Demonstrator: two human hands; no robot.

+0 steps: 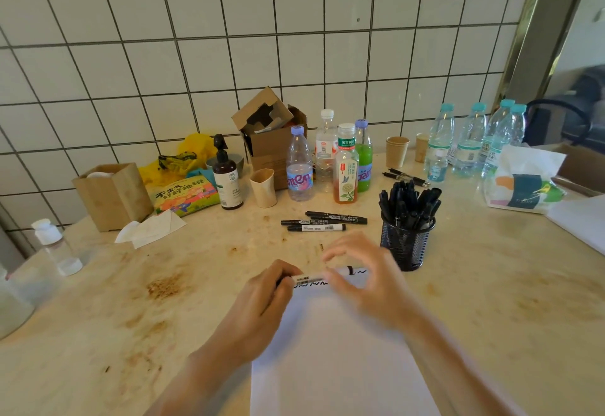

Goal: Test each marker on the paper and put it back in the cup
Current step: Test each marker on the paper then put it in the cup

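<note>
- Far left of counter (98, 301): clear bottle (55, 247), wooden box (113, 194), crumpled tissue (149, 229). Not task items.
- Left hand (262, 297): fingers curled round the rear end of the marker (319, 275), gripping the barrel.
- Marker lies roughly level over the top edge of the paper (337, 350), held between both hands. Black squiggles already sit on the paper just under it.
- Right hand (357, 271): thumb and forefinger pinch the marker near its right end, other fingers spread loose above. Motion blur, can't tell if the cap is on or off.
- Handling guess: light, rigid plastic barrel, smooth, a bit slippery. Hold mid-barrel with one hand, pinch the cap end with the other, pull straight. Tip is the only delicate part.
- Three markers (322, 220) lie loose on the counter behind the hands.
- Mesh cup (406, 242) stands just right of the right hand, packed with black markers. Tight fit, so dropping one back in likely needs a vertical entry.
</note>
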